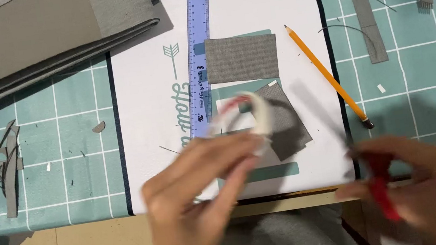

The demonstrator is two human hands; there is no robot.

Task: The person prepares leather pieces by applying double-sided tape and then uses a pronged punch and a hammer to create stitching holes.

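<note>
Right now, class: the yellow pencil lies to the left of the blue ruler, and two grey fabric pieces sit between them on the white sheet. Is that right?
Not quite. In the head view the yellow pencil lies to the right of the blue ruler, not the left. The rest holds: two grey fabric pieces sit between them on the white sheet.

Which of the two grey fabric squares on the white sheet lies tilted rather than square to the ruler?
The lower grey square, just beyond the left hand; the upper grey square lies straight beside the blue ruler.

left hand (205,196) raised, right hand (420,186) gripping, blurred
</note>
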